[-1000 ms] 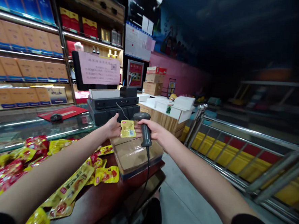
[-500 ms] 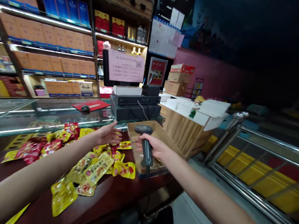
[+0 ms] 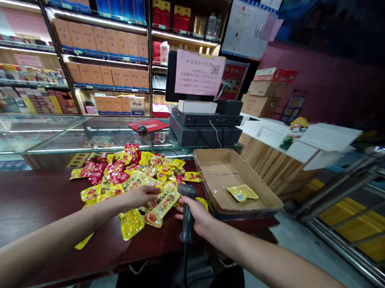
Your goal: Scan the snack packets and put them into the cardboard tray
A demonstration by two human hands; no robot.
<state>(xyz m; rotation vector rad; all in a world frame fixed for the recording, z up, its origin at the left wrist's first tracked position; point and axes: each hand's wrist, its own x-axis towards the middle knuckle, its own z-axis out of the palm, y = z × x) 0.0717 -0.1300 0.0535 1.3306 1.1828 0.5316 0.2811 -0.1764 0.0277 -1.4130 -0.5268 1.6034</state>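
A heaped pile of yellow and red snack packets (image 3: 128, 175) lies on a dark red wooden counter (image 3: 29, 199). My left hand (image 3: 140, 196) rests on the near side of the pile, fingers extended and touching the packets. My right hand (image 3: 196, 214) grips a grey handheld barcode scanner (image 3: 185, 217), whose black cable hangs down past the counter edge. To the right of that hand stands a shallow cardboard tray (image 3: 233, 168), with one yellow packet (image 3: 242, 192) lying flat inside it.
Behind the counter are a glass display case (image 3: 82, 135) and a stacked black till unit (image 3: 204, 129). Shelves of boxed goods (image 3: 101, 43) line the back. A wooden counter with white boxes (image 3: 276, 160) and a metal railing (image 3: 349, 192) stand to the right.
The yellow packet has left my left hand and now lies in the cardboard tray. My left hand has moved onto the pile. My view has turned left and downward.
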